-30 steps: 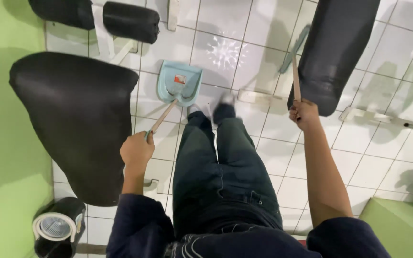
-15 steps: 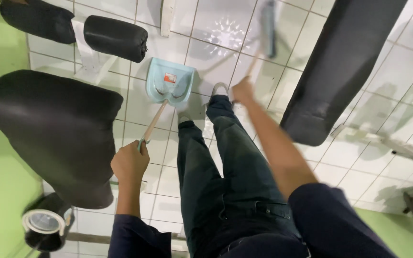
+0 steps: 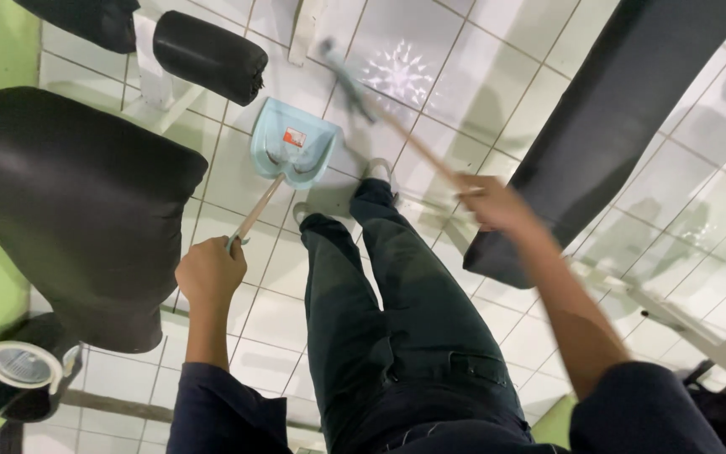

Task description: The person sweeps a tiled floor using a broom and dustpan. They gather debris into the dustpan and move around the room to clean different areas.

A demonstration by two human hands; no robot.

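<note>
The left hand is closed around the wooden handle of the dustpan, whose blue scoop rests on the tiled floor at 11 o'clock from the shoes. The right hand, blurred, grips the broom, its head at 12 o'clock.

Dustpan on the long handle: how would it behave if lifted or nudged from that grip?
Probably light: the left hand alone holds the dustpan by its thin handle. The pale blue pan looks like thin moulded plastic, so likely stiff. Resting on glossy white floor tiles, it would probably slide easily, and might swing at the handle's far end.
</note>
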